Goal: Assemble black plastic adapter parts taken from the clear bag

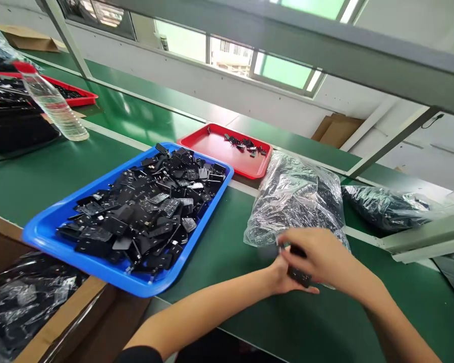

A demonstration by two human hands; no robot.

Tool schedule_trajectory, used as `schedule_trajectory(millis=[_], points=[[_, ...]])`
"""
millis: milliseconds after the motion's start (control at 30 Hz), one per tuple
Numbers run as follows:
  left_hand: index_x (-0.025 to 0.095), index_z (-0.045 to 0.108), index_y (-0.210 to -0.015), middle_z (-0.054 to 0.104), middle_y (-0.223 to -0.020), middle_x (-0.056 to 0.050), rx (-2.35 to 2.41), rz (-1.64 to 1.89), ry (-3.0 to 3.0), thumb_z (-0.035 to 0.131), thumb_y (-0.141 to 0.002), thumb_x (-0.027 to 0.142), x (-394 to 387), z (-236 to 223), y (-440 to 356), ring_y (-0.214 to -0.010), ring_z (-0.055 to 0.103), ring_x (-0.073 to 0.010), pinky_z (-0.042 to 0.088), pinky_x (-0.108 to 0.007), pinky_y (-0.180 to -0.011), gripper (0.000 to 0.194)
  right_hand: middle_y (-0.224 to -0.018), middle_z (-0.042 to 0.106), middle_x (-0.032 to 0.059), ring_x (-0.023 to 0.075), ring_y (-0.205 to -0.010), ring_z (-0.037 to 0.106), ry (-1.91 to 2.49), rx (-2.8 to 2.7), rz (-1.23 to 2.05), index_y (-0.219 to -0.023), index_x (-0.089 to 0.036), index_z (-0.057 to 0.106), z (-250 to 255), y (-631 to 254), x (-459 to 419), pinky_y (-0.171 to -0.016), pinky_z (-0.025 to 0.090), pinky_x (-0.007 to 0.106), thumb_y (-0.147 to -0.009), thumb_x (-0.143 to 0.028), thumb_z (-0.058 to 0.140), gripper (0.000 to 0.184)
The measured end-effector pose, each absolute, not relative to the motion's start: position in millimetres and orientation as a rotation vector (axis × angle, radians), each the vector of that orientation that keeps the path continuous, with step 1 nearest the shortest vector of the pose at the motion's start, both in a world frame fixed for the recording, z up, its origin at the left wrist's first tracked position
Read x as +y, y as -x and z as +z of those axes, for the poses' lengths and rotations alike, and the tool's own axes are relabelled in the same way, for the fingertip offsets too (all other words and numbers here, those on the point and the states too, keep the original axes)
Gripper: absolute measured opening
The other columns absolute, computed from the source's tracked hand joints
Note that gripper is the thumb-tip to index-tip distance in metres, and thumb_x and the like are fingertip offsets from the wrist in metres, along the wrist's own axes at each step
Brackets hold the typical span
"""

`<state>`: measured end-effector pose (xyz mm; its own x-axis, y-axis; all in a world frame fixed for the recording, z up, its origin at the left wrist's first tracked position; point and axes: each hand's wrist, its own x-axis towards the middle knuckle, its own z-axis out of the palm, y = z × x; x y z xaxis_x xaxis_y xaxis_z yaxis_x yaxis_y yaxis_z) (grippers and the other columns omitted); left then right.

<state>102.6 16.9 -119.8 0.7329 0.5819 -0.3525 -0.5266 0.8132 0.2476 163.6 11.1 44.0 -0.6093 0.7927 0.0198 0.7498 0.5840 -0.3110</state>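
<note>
My left hand [282, 275] is closed around a small black plastic part [299, 276], low over the green tabletop. Just above it, my right hand [321, 252] is curled over the same spot, its fingers pinched on a dark piece that is partly hidden and blurred by motion. Both hands are in front of a clear plastic bag [297, 196] filled with dark parts. To their left, a blue tray [189, 262] holds a heap of flat black plastic parts [147, 201].
A red tray [227, 154] with a few small black pieces stands behind the blue one. Another bag [386, 204] lies at right, near a metal post. At far left are a water bottle [56, 108] and another red tray [83, 98]. A shelf beam [306, 45] crosses overhead.
</note>
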Motion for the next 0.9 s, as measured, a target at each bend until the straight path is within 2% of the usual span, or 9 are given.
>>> schedule_trajectory(millis=[67,133,200,333,433,533,700,900], points=[[0.017,0.065,-0.088,0.065,-0.086,-0.011,0.411,0.524,-0.160,0.040,-0.086,0.043,17,-121,-101,-0.080,0.065,-0.0304,0.046,-0.048,-0.078,0.036,-0.074,0.069,0.0049,0.0202,-0.064,0.060,1.474,-2.282,0.033,-0.092,-0.023,0.070,52,-142,44,-0.057,0.036,0.028,-0.088,-0.037,0.055,0.021],[0.013,0.063,-0.087,0.064,-0.086,-0.011,0.393,0.487,-0.175,0.037,-0.086,0.044,19,-122,-99,-0.079,0.066,-0.0298,0.044,-0.049,-0.081,0.040,-0.072,0.067,0.0053,0.0206,-0.064,0.059,1.481,-2.038,-0.042,-0.102,-0.021,0.070,54,-132,70,-0.059,0.037,0.029,-0.085,-0.046,0.058,0.033],[0.013,0.062,-0.086,0.063,-0.085,-0.010,0.381,0.501,-0.177,0.036,-0.086,0.046,21,-124,-99,-0.077,0.065,-0.0283,0.043,-0.047,-0.081,0.042,-0.069,0.064,0.0037,0.0195,-0.062,0.057,1.447,-1.928,0.077,-0.103,-0.019,0.070,50,-133,82,-0.061,0.039,0.030,-0.082,-0.052,0.060,0.042],[0.013,0.061,-0.086,0.063,-0.083,-0.010,0.355,0.544,-0.143,0.034,-0.086,0.047,23,-128,-101,-0.074,0.065,-0.0286,0.043,-0.045,-0.078,0.043,-0.071,0.066,0.0044,0.0189,-0.064,0.057,1.474,-1.789,0.299,-0.086,-0.019,0.073,26,-165,65,-0.064,0.042,0.031,-0.079,-0.059,0.059,0.043],[0.012,0.061,-0.091,0.064,-0.084,-0.010,0.335,0.609,-0.103,0.034,-0.087,0.046,24,-128,-101,-0.076,0.065,-0.0290,0.043,-0.045,-0.078,0.043,-0.071,0.068,0.0043,0.0165,-0.052,0.051,1.630,-1.741,0.505,-0.093,-0.019,0.073,9,-209,41,-0.052,0.039,0.030,-0.079,-0.060,0.058,0.046],[0.012,0.061,-0.099,0.066,-0.089,-0.010,0.323,0.700,-0.070,0.035,-0.088,0.045,25,-123,-97,-0.078,0.065,-0.0275,0.044,-0.043,-0.078,0.043,-0.073,0.071,0.0047,0.0195,-0.055,0.056,1.751,-1.789,0.606,-0.093,-0.021,0.075,-9,-245,16,-0.051,0.041,0.031,-0.078,-0.058,0.060,0.043],[0.010,0.061,-0.104,0.068,-0.095,-0.010,0.353,0.788,-0.040,0.034,-0.092,0.044,29,-113,-93,-0.079,0.065,-0.0251,0.046,-0.040,-0.078,0.044,-0.088,0.075,0.0066,0.0255,-0.075,0.067,1.757,-1.865,0.728,-0.093,-0.021,0.074,-49,-250,-16,-0.070,0.049,0.034,-0.080,-0.050,0.060,0.035],[0.008,0.062,-0.106,0.071,-0.098,-0.013,0.409,0.859,-0.054,0.035,-0.093,0.040,34,-106,-92,-0.084,0.066,-0.0236,0.046,-0.038,-0.088,0.044,-0.075,0.071,0.0033,0.0220,-0.068,0.067,1.660,-1.871,0.518,-0.095,-0.020,0.066,-89,-227,-11,-0.065,0.047,0.030,-0.082,-0.042,0.058,0.027]])
